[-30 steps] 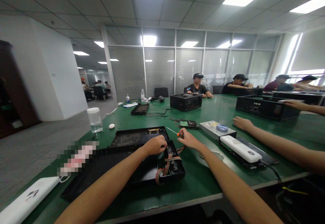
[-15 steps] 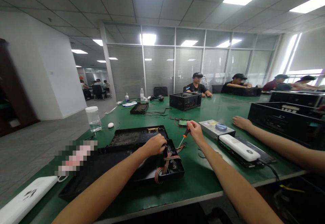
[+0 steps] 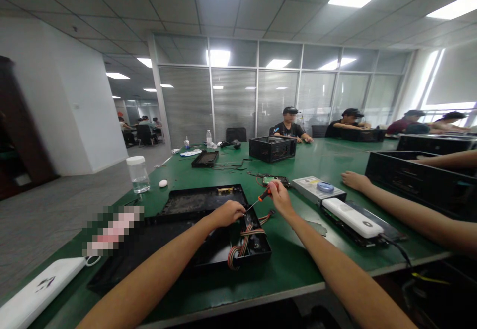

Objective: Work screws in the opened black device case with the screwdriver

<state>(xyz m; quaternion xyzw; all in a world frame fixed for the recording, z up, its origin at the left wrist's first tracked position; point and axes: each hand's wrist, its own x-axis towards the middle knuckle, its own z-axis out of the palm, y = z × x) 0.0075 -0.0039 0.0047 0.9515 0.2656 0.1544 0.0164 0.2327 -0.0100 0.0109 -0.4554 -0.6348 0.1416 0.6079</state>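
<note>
The left arm [image 3: 167, 261] reaches to 2 o'clock, the left hand [image 3: 228, 213] curled, and I can't tell if it pinches anything; the right arm [image 3: 330, 257] reaches to 10 o'clock, the right hand [image 3: 280, 199] pinching a screwdriver [image 3: 264, 194] that points to 8 o'clock. The black case [image 3: 210, 254] is under the left hand; a striped cable [image 3: 254, 232] lies at 5 o'clock from that hand.

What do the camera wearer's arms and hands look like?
The bare human left forearm and bare human right forearm taper toward the wrists, with no sleeve, watch, cable or marking visible. The human left grip and human right grip are ungloved.
</note>
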